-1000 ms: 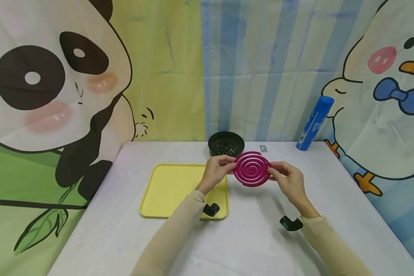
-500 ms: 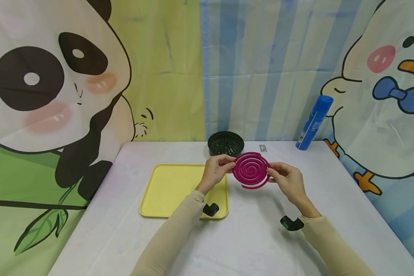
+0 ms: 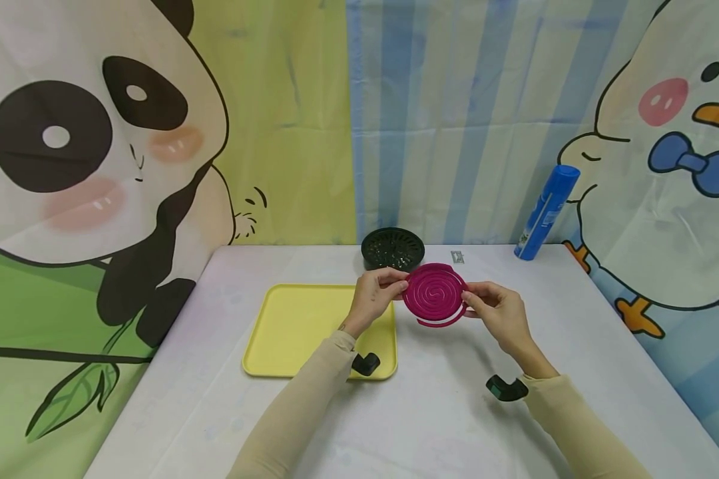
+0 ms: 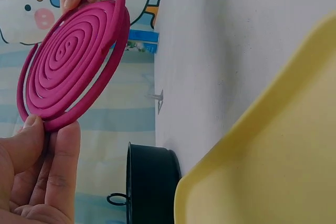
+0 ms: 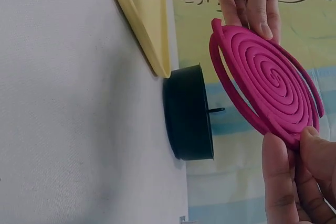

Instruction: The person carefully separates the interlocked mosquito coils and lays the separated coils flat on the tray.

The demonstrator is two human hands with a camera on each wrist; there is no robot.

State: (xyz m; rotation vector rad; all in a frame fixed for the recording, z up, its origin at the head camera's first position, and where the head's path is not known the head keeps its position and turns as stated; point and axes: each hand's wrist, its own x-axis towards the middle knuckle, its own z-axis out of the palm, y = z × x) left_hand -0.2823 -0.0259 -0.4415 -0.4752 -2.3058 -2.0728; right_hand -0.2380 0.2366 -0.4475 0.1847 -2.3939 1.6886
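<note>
A magenta mosquito coil [image 3: 434, 293] is held up above the table between both hands, its flat face toward the head camera. My left hand [image 3: 376, 298] pinches its left edge between thumb and fingers. At the opposite edge, my right hand [image 3: 498, 311] pinches it the same way. In the left wrist view the coil [image 4: 68, 59] has its outer strands standing apart from the tightly packed inner rings. The right wrist view shows the coil [image 5: 270, 74] with an outer strand likewise spread away from the spiral. Fingertips behind the coil are partly hidden.
A yellow tray [image 3: 302, 329] lies under the left forearm. Behind the hands stands a round black tin with a slotted top [image 3: 393, 247]. A small metal stand [image 3: 458, 257] lies beside it. A blue cylindrical can [image 3: 546, 213] stands at the back right of the white table [image 3: 431, 412].
Gaps between the coil's inner rings have narrowed, and an outer strand has separated along its lower edge. Both hands keep their pinch and have barely moved.
</note>
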